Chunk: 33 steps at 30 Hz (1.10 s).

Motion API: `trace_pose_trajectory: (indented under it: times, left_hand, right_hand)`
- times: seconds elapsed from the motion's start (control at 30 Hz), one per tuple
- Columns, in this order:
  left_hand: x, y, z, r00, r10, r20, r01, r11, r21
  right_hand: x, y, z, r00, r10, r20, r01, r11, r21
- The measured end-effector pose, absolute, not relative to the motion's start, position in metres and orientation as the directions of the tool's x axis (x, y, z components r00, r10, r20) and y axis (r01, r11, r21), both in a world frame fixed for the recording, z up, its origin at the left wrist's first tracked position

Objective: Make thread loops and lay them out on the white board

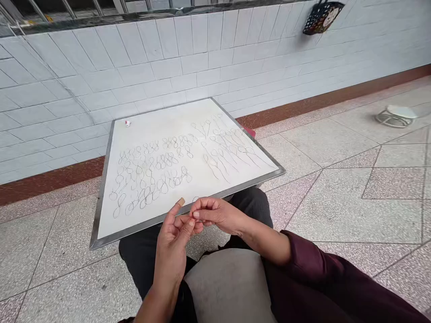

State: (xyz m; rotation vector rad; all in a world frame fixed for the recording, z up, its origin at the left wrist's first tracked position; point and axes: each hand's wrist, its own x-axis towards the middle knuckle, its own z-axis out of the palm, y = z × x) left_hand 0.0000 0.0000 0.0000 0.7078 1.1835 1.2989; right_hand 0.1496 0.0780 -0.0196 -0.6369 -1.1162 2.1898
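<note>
- Two bare hands, left hand and right hand, are meeting just off the near edge of a white, metal-rimmed table.
- The right hand's fingertips are tightly pinching a thin, dark wire loop.
- The left thumb is pressing against bent fingers; whether they are gripping the wire, I cannot tell.
- Dark figure-eight wires are lying toward the left edge, long-tailed wire loops toward the right.

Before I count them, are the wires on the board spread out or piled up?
Spread out: the wires lie across the board in rough rows rather than one heap, though some neighbours overlap.
</note>
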Motion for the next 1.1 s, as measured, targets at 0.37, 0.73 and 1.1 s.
trace_pose_trajectory:
  times: [0.37, 0.73, 1.1]
  left_hand:
    - [-0.007, 0.002, 0.005, -0.089, 0.953, -0.290, -0.274, 0.256, 0.927]
    - [-0.001, 0.004, 0.005, -0.074, 0.955, -0.288, -0.318, 0.251, 0.914]
    - [-0.001, 0.006, 0.004, -0.081, 0.951, -0.297, -0.328, 0.256, 0.909]
  right_hand:
    - [0.154, 0.084, -0.013, -0.792, 0.606, -0.073, -0.233, -0.411, -0.881]
    - [0.155, 0.083, -0.017, -0.738, 0.674, -0.043, -0.264, -0.347, -0.900]
    - [0.151, 0.076, -0.017, -0.689, 0.713, 0.126, -0.299, -0.123, -0.946]
